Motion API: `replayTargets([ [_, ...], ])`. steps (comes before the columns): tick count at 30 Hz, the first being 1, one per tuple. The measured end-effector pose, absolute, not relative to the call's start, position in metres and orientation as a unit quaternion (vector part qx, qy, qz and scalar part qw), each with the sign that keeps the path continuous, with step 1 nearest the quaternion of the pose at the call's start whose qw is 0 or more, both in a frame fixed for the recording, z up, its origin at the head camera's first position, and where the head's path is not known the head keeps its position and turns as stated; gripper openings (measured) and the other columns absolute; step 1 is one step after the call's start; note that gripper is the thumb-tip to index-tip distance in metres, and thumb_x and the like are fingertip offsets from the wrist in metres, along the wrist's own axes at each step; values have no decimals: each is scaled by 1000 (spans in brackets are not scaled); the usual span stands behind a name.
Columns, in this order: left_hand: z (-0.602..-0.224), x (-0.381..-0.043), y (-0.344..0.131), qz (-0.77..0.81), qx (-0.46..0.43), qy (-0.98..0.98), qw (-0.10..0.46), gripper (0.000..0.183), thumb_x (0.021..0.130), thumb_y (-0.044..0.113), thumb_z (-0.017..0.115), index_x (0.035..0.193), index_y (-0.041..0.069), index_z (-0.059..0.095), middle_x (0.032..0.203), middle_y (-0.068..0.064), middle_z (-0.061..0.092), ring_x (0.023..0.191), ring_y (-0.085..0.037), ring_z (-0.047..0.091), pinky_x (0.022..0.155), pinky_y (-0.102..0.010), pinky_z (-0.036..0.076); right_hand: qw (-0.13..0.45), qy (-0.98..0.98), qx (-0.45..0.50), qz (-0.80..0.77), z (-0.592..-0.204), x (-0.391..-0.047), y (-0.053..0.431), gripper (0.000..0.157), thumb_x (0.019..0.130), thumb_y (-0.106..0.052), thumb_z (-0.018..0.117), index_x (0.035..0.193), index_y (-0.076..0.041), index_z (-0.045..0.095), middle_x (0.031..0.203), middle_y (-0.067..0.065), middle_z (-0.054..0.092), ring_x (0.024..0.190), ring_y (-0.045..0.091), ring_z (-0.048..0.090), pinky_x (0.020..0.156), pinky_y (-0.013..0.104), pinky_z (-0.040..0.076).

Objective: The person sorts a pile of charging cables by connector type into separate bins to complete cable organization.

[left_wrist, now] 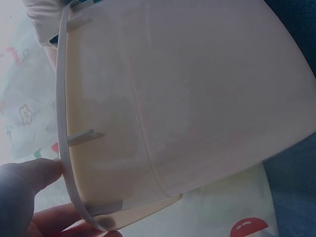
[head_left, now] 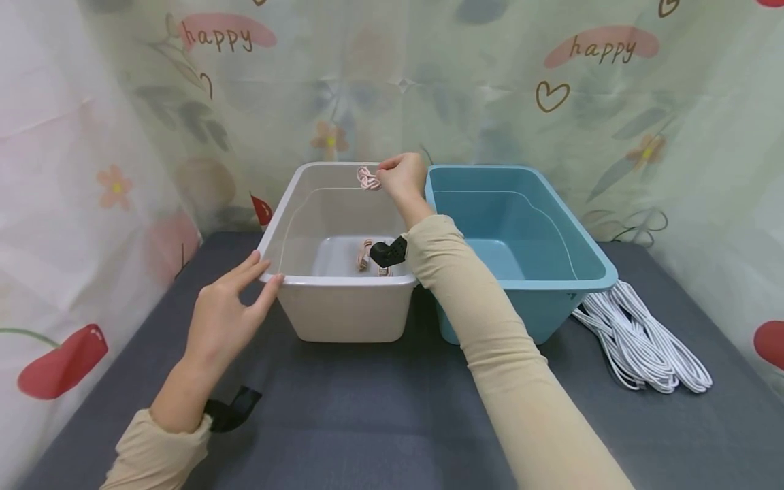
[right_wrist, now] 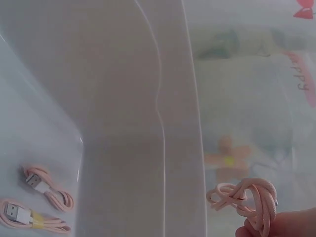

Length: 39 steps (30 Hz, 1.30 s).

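My right hand (head_left: 404, 178) pinches a coiled pink USB cable (head_left: 368, 178) above the far side of a white plastic bin (head_left: 346, 309). In the right wrist view that pink cable (right_wrist: 259, 202) hangs in loops from the fingertips. Two more pink cables lie on the bin's floor, one USB cable (right_wrist: 47, 187) with its plug showing and another USB cable (right_wrist: 34, 217) bound by a yellow tie. My left hand (head_left: 223, 316) holds the near left corner of the bin's rim between thumb and fingers, also visible beside the rim (left_wrist: 61, 98) in the left wrist view.
A teal bin (head_left: 520, 284) stands directly right of the white one. Bundled white cables (head_left: 643, 340) lie on the dark tabletop (head_left: 367, 415) at its right. Printed curtains (head_left: 398, 82) hang behind and at both sides. A thin dark cord (head_left: 643, 224) shows at the back right.
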<state>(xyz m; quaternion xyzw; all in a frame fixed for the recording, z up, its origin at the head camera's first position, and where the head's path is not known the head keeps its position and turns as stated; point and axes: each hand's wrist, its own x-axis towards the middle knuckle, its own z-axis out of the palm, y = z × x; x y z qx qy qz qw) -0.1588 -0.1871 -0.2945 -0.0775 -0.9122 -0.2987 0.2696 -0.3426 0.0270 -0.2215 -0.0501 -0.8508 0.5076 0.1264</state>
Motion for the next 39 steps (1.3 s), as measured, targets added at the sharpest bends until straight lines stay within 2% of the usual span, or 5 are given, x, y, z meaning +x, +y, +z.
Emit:
replayTargets([
  [8,-295,-159,-187,-300,-78,-912,269,40,88,24,64,120,0,62,132,-18,54,118,-41,53,89,-55,47,126,-865,-61,482,-226,-348,20,15,87,-13,63,95,-8,74,105,7,70,98,21,63,74,29,52],
  [12,-294,-159,-187,-298,-79,-912,270,40,88,24,64,120,0,62,132,-18,54,118,-41,54,89,-55,47,133,-861,-66,486,-225,-350,22,16,87,-15,64,95,-6,74,103,9,71,99,23,64,81,32,52],
  [21,-293,-158,-186,-298,-72,-914,265,40,88,23,64,121,0,62,132,-18,54,118,-40,54,91,-56,46,76,-872,-45,482,-222,-346,26,19,86,-15,65,99,-4,73,114,9,67,112,24,58,92,33,49],
  [31,-294,-159,-186,-297,-73,-914,267,40,88,23,64,121,1,62,132,-18,54,118,-41,54,90,-55,46,20,-861,-10,509,-210,-336,36,23,86,-14,62,105,-4,71,107,12,69,90,17,65,66,21,47],
  [39,-293,-158,-186,-298,-72,-915,264,41,88,25,64,121,1,62,132,-18,54,118,-41,54,91,-56,45,-12,-846,9,533,-189,-324,59,28,89,-18,61,114,-5,67,118,11,64,104,21,64,91,29,51],
])
